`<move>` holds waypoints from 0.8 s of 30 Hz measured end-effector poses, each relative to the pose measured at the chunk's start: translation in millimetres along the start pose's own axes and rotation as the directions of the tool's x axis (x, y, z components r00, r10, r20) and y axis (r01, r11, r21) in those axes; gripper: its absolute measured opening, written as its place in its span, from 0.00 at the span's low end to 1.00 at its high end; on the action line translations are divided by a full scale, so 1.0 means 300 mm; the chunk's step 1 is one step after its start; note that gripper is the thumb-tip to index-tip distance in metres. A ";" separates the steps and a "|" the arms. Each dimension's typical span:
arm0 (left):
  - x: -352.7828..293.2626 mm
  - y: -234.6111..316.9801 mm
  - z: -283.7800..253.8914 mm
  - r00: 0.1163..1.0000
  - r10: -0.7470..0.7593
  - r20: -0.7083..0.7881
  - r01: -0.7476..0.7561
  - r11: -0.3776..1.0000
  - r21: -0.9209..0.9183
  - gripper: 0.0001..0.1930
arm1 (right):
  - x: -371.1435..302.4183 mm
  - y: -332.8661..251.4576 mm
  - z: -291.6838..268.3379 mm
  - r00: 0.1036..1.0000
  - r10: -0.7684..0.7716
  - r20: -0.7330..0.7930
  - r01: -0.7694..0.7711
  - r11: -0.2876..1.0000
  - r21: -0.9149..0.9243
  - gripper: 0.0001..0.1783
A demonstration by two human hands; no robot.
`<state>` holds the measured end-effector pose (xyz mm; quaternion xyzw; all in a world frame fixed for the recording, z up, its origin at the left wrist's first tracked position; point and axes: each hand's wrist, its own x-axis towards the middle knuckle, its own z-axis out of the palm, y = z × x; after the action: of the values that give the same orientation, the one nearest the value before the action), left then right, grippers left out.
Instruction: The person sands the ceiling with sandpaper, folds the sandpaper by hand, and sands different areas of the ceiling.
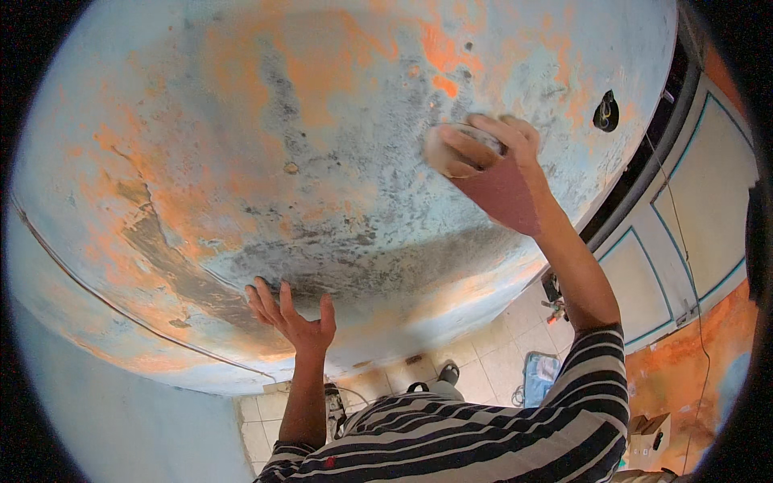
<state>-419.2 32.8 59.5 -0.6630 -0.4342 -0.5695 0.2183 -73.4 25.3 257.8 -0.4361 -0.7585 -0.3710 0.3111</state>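
Right hand (519,143): curled on the sheet, fingers toward the far side; blur hides exactly how they pinch it.
Sheet (507,196): reddish-brown, in the right hand, hiding part of it near the wrist; probably gripped this way so that it cannot slip from the fingers.
Left hand (296,320): fingers spread, nothing visible in it, at the near left part of the wall; perhaps a brace, though I cannot tell if it touches.
Wall (362,105): patchy blue, orange and grey; its broad stretch between the hands and to the far left leaves room for sideways movement.
Right edge: a wired recess (606,113), then the door (713,189), limits reach.
Left edge: a thin pipe (121,306) along the wall.
Near side: tiled floor (501,334), blue bag (542,378) on it.
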 end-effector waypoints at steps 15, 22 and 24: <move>0.004 0.146 -0.065 0.989 -0.137 0.059 0.140 0.989 -0.040 0.37 | 0.077 -0.025 -0.035 0.995 0.033 -0.097 0.002 0.941 0.340 0.19; 0.031 0.252 -0.068 0.980 -0.193 0.054 0.194 0.981 -0.024 0.38 | 0.092 0.015 -0.065 0.957 -0.287 0.032 0.284 0.956 0.068 0.28; 0.044 0.296 -0.064 0.978 -0.202 0.045 0.202 0.979 0.001 0.39 | 0.112 -0.007 -0.069 0.946 -0.308 -0.103 0.325 0.876 0.356 0.28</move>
<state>-357.3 -24.7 95.1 -0.6284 -0.5031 -0.5745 0.1483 -86.5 21.7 294.9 -0.2320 -0.8686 -0.2772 0.3389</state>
